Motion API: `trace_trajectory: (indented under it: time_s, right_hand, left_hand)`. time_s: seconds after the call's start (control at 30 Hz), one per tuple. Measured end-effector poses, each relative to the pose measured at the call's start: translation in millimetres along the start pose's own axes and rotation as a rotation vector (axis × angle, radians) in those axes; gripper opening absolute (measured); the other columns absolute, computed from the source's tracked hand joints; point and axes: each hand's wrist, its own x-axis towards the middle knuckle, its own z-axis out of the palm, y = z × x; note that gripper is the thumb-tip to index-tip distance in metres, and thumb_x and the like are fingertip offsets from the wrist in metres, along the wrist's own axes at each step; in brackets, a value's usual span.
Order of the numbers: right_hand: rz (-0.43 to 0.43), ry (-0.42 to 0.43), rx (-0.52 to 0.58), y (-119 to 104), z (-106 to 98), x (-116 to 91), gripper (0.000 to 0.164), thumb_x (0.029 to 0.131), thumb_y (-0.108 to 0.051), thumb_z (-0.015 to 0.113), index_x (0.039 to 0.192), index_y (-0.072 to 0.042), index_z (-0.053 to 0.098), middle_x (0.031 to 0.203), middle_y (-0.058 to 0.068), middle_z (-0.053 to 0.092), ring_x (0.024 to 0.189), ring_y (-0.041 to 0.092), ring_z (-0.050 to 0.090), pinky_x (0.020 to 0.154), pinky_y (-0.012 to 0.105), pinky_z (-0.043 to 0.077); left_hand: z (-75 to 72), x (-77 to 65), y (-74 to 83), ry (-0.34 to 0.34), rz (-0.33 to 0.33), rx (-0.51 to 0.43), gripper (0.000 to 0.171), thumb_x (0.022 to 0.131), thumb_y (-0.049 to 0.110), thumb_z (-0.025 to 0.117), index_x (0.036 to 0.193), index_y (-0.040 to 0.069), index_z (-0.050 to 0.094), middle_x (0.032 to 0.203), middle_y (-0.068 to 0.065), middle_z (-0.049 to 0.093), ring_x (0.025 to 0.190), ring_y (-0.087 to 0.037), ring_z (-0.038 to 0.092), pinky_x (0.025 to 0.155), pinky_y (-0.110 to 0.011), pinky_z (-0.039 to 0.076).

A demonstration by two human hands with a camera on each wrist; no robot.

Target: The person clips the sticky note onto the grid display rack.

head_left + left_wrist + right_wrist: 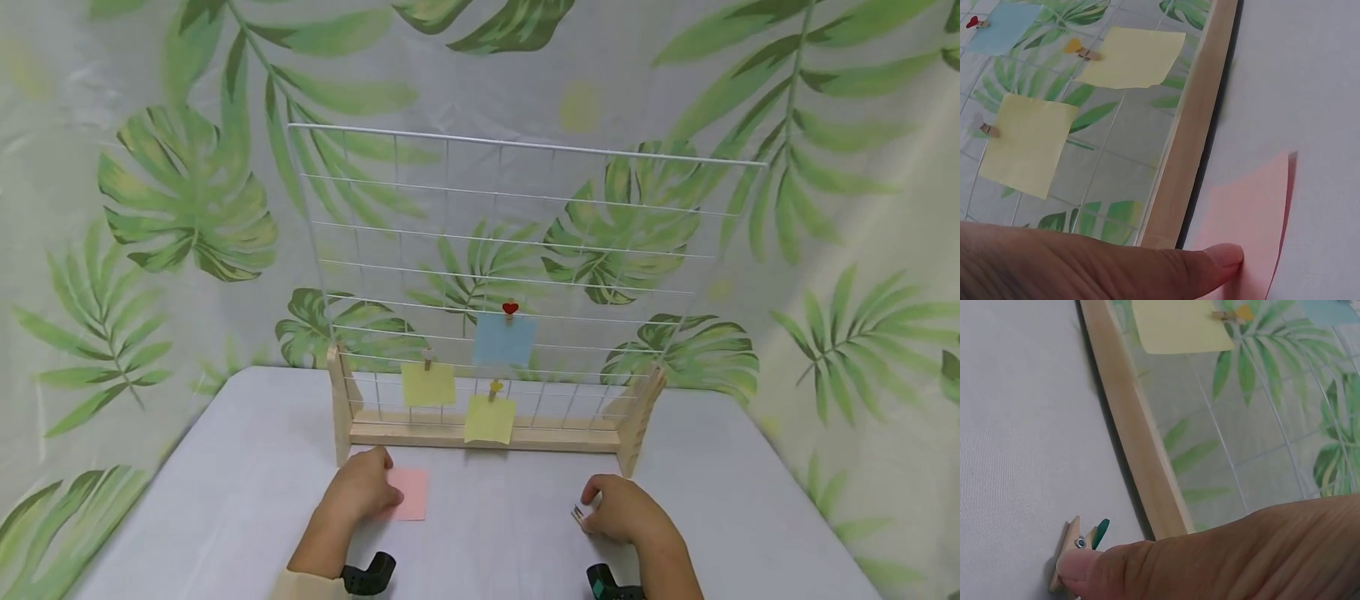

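Note:
My left hand (pixel 363 483) pinches a pink square paper note (pixel 412 494) by its left side, low over the white table. In the left wrist view the thumb lies on the pink note (pixel 1254 212), and one edge stands slightly off the cloth; the other fingers are hidden there. On the right, my right hand (pixel 621 507) holds a small wooden clothespin (pixel 578 516) at the table surface. The right wrist view shows the thumb against the clothespin (pixel 1067 547), with its metal spring and a dark green piece visible.
Behind the hands stands a white wire grid (pixel 525 246) on a wooden base (pixel 480 437). Clipped to it are a blue note (pixel 504 340) under a red heart peg (pixel 510 308) and two yellow notes, one left (pixel 428 386) and one lower (pixel 490 420). A leaf-patterned curtain (pixel 187 200) hangs behind.

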Motion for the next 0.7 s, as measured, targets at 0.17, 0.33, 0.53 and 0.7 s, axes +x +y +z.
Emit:
trace_trajectory:
  time_s: [0.17, 0.33, 0.53, 0.7]
  right_hand:
    - [-0.029, 0.007, -0.008, -5, -3, 2, 0.023, 0.073, -0.002, 0.083, 0.087, -0.010, 0.067, 0.074, 0.003, 0.059, 0.070, 0.020, 0.053, 0.060, 0.030, 0.040]
    - [-0.039, 0.006, 0.008, -8, 0, 0, 0.023, 0.072, -0.005, 0.085, 0.084, -0.011, 0.066, 0.075, 0.002, 0.060, 0.071, 0.020, 0.053, 0.060, 0.030, 0.040]
    - [-0.058, 0.006, -0.014, -10, 5, 1, 0.023, 0.074, -0.012, 0.087, 0.083, -0.012, 0.065, 0.079, 0.001, 0.062, 0.074, 0.020, 0.053, 0.063, 0.032, 0.042]
    - [-0.061, 0.009, -0.015, -11, 8, 1, 0.023, 0.075, -0.010, 0.086, 0.080, -0.011, 0.064, 0.077, 0.001, 0.061, 0.073, 0.019, 0.052, 0.061, 0.031, 0.041]
  left_hand:
    - [-4.3, 2.2, -1.9, 0.016, 0.020, -0.019, 0.017, 0.082, 0.005, 0.078, 0.088, 0.004, 0.062, 0.077, -0.007, 0.059, 0.070, -0.021, 0.053, 0.057, -0.030, 0.042]
    - [-10.8, -0.3, -4.5, -0.002, 0.057, -0.078, 0.010, 0.087, 0.003, 0.070, 0.082, 0.007, 0.063, 0.075, -0.005, 0.058, 0.068, -0.019, 0.052, 0.055, -0.029, 0.040]
    - [-19.3, -6.4, -1.0, -0.042, 0.062, -0.120, 0.008, 0.090, 0.002, 0.067, 0.085, 0.008, 0.064, 0.078, -0.005, 0.060, 0.071, -0.019, 0.053, 0.057, -0.029, 0.042]
    - [-22.7, -10.4, 5.1, -0.065, 0.079, -0.153, 0.010, 0.089, -0.001, 0.065, 0.086, 0.007, 0.067, 0.073, -0.004, 0.059, 0.068, -0.018, 0.053, 0.057, -0.027, 0.041]
